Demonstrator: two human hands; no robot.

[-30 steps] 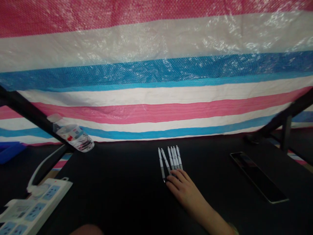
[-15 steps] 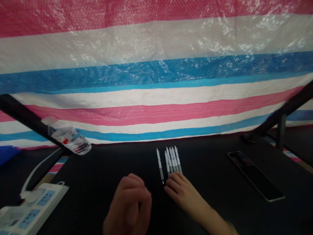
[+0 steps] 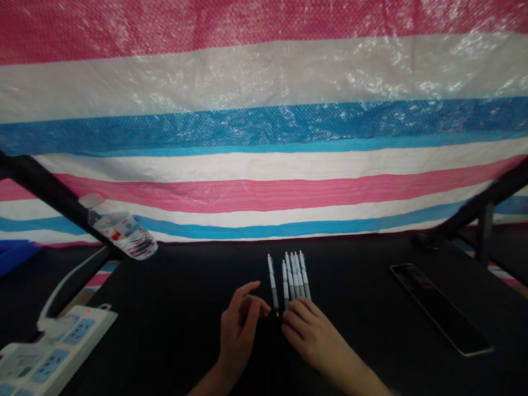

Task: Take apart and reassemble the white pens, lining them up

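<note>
Several white-and-grey pens (image 3: 295,272) lie side by side on the black tabletop, their clicker ends pointing away from me. My right hand (image 3: 307,330) covers the lower ends of this bunch, fingers bent together over them; the pen tips are hidden under it. A single pen (image 3: 273,281) lies slightly apart to the left, its tip bare and close to my right fingers. Left of that pen is my left hand (image 3: 241,327), its fingers apart and holding nothing. Its fingertips come near the single pen's tip without visibly touching it.
A black phone (image 3: 441,308) lies on the right of the table (image 3: 173,291). At the left are a white power strip (image 3: 68,346) with a plugged-in cable and a tilted clear plastic bottle (image 3: 127,234). A striped sheet (image 3: 264,165) hangs behind, between dark bars.
My left hand has gone from a curled, raised shape to spread fingers, lower and nearer the single pen. My right hand stays on the pens. The view has shifted slightly.
</note>
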